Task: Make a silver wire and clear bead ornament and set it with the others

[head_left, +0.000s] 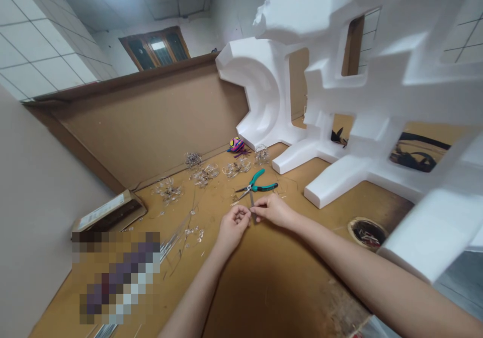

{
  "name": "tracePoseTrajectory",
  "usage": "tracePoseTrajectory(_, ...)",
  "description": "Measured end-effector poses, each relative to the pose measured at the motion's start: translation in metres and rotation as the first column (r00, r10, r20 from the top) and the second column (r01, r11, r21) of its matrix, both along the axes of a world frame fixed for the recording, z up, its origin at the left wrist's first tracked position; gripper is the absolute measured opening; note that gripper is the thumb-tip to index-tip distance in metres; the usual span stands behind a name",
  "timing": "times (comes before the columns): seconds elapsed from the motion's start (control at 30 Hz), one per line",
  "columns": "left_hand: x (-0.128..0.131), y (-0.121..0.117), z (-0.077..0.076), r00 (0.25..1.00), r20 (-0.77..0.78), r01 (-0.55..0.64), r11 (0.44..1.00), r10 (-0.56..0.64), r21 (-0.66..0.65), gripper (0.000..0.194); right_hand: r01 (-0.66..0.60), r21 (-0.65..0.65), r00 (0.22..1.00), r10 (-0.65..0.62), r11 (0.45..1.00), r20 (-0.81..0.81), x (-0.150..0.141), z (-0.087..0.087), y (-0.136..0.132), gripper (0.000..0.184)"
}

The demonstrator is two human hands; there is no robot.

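Note:
My left hand [234,223] is closed, fingertips pinched together; whatever is between them is too small to make out. Right beside it, my right hand [273,210] pinches a thin flat grey strip [252,202] that points away from me. Just beyond both hands lies a pair of long-nose pliers [249,187] with green and black handles, its jaws spread and pointing left. The strip's far end comes close to the pliers; whether they touch, I cannot tell.
Tangled wire pieces [206,174] lie in clumps along the back, near a colourful patterned ball [237,145]. White foam packing [362,96] rises at the right, by a round hole [367,232] holding scraps. At left are a cardboard box [109,211], straight wires [171,245] and a blurred patch.

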State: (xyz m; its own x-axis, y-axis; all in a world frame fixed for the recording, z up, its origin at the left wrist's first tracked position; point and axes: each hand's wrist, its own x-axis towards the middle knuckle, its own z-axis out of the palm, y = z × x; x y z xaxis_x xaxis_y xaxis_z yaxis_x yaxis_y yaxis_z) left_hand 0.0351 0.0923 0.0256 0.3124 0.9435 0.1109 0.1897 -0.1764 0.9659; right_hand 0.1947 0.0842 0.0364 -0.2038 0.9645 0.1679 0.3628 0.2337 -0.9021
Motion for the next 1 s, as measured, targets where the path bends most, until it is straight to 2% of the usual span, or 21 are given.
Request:
tracePoseTrajectory(0.17, 0.002, 0.000, 0.000, 0.998, 0.046, -0.035, 0.998, 0.037, -0.043, 0.025, -0.047, -0.046, 0.999, 0.047, 0.998, 0.008, 0.001, -0.003, -0.002, 0.025)
tracePoseTrajectory(0.33, -0.001, 0.001, -0.001, 0.998, 0.055, -0.003, 0.997, 0.007, -0.077, 0.025, -0.100, -0.080, 0.995, 0.101, 0.992, 0.001, 0.001, -0.007, -0.001, 0.023)
tracePoseTrajectory(0.5, -0.001, -0.002, 0.002, 0.998, 0.062, 0.005, 0.999, -0.002, -0.050, 0.025, -0.100, 0.057, 0.989, 0.092, 0.993, 0.118, 0.002, -0.005, -0.002, 0.023)
tracePoseTrajectory(0.6, 0.003, -0.005, 0.009, 0.998, 0.047, -0.042, 0.997, 0.039, 0.057, 0.028, -0.100, 0.154, 0.980, 0.071, 0.983, 0.186, 0.001, -0.003, -0.004, 0.023)
tracePoseTrajectory(0.7, 0.005, -0.008, 0.012, 0.996, 0.000, -0.090, 0.988, 0.090, 0.123, 0.023, -0.115, 0.183, 0.971, 0.072, 0.976, 0.229, -0.001, -0.005, -0.005, 0.021)
tracePoseTrajectory(0.87, 0.004, -0.005, 0.005, 0.998, -0.010, -0.062, 0.996, 0.062, 0.057, 0.024, -0.163, 0.202, 0.956, 0.105, 0.966, 0.273, -0.002, -0.007, -0.004, 0.018)
tracePoseTrajectory(1.0, 0.003, -0.005, 0.002, 0.999, 0.014, -0.047, 0.998, 0.046, 0.040, 0.026, -0.139, 0.252, 0.959, 0.067, 0.958, 0.275, -0.004, -0.004, -0.007, 0.020)
